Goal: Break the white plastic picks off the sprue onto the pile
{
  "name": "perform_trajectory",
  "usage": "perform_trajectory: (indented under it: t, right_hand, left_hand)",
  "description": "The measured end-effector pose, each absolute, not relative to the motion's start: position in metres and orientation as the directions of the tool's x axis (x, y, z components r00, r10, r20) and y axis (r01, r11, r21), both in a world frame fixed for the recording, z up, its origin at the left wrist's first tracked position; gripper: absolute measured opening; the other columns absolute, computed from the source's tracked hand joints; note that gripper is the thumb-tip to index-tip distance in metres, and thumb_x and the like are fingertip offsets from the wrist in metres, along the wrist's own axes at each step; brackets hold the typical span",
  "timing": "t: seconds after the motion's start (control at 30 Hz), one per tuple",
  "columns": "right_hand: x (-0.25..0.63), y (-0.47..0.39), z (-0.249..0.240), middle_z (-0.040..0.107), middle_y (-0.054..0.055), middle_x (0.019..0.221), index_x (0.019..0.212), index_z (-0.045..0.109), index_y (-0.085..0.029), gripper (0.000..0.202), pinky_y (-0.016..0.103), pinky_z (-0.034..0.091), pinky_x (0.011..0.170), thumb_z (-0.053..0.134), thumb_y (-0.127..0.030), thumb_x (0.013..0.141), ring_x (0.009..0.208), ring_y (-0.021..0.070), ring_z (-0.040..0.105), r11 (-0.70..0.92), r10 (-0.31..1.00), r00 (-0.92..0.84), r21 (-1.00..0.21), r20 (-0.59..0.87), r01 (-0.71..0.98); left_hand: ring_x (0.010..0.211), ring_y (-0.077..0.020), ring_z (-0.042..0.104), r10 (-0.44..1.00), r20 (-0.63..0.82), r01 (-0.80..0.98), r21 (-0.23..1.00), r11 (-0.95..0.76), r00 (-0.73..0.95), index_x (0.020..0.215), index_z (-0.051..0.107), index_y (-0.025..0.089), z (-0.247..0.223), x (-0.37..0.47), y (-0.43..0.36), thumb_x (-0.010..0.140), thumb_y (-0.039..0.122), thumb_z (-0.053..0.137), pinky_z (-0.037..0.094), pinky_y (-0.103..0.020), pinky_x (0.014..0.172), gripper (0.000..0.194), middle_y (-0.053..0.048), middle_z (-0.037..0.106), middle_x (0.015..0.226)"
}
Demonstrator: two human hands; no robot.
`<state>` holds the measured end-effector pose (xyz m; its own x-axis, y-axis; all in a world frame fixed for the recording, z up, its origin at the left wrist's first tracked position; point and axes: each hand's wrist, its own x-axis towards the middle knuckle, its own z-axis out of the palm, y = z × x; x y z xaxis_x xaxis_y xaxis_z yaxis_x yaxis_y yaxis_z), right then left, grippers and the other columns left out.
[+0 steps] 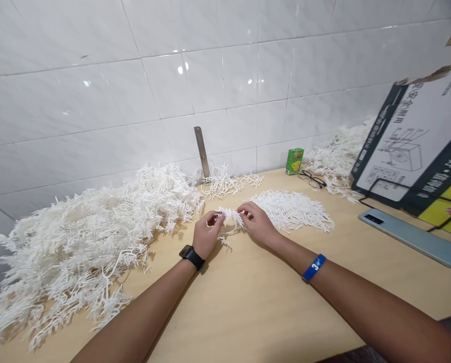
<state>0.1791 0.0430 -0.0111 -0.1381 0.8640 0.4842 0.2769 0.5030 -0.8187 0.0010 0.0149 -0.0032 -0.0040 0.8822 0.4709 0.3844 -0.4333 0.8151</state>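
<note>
Between my two hands is a small bunch of white plastic sprigs [231, 217], held just above the table. My left hand [207, 233] pinches its left end, thumb and fingers together. On the other end, the fingertips of my right hand [258, 222] are closed. A loose white sprig piece [225, 243] lies below the bunch. Just right of my right hand spreads a flat pile of short white sprigs [293, 209]. To the left is a large heap of branching white plastic stems [108, 222].
A wooden table [255, 302] meets a tiled wall. Along the wall are a metal strip [201, 153], more sprigs [229, 182], a green box [294, 161], glasses [312, 178] and another white heap [336, 156]. At right, a phone [417, 239] lies before a cardboard box [402, 146].
</note>
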Motion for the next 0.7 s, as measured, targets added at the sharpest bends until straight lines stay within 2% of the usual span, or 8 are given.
perform_trajectory:
  t: [0.1,0.3,0.4,0.57,0.7]
  right_hand:
    - [0.1814,0.0359,-0.0043,0.063,0.006,0.095,0.092,0.064,-0.02,0.019,0.03,0.044,0.073,0.046,-0.023,0.087,0.086,0.0166,0.057,0.594,0.799,-0.131,-0.735,0.587,0.327]
    - [0.1793,0.0306,-0.0018,0.063,0.007,0.099,0.11,0.063,-0.021,0.026,0.029,0.047,0.07,0.054,-0.03,0.087,0.086,0.0173,0.058,0.61,0.792,-0.271,-0.726,0.548,0.318]
    - [0.1772,0.0324,-0.0056,0.064,0.007,0.098,0.109,0.063,-0.02,0.026,0.028,0.047,0.068,0.056,-0.031,0.086,0.085,0.017,0.058,0.598,0.799,-0.308,-0.733,0.516,0.325]
    - [0.1769,0.0352,-0.009,0.066,0.006,0.094,0.105,0.063,-0.019,0.029,0.028,0.047,0.067,0.063,-0.035,0.081,0.084,0.0174,0.06,0.545,0.822,-0.363,-0.793,0.439,0.274]
    - [0.1764,0.0332,-0.0081,0.066,0.004,0.089,0.099,0.062,-0.019,0.023,0.027,0.047,0.066,0.061,-0.035,0.082,0.082,0.0168,0.061,0.518,0.801,-0.445,-0.837,0.4,0.18]
  left_hand:
    - [0.064,-0.0126,0.049,0.863,0.504,0.442,0.785,-0.435,-0.046,0.077,0.063,0.017,-0.0018,0.001,0.0149,0.084,0.038,0.058,0.038,-0.024,0.061,0.022,0.001,0.058,0.068]
    - [0.065,-0.0134,0.05,0.874,0.486,0.399,0.805,-0.438,-0.022,0.078,0.065,0.018,-0.0007,0.0023,0.0133,0.085,0.04,0.057,0.037,-0.024,0.063,0.024,0.0,0.061,0.071]
    - [0.075,-0.0154,0.055,0.86,0.51,0.371,0.793,-0.483,0.028,0.079,0.066,0.018,-0.0012,0.0019,0.0138,0.086,0.038,0.057,0.042,-0.026,0.071,0.023,-0.002,0.063,0.078]
    - [0.102,-0.0211,0.058,0.816,0.574,0.355,0.751,-0.556,0.064,0.082,0.067,0.018,-0.0006,0.0014,0.0144,0.086,0.032,0.057,0.045,-0.032,0.087,0.018,-0.009,0.063,0.106]
    - [0.095,-0.0202,0.061,0.858,0.501,0.322,0.798,-0.509,0.114,0.092,0.063,0.019,-0.0027,0.0021,0.014,0.085,0.032,0.056,0.047,-0.035,0.088,0.016,-0.007,0.066,0.098]
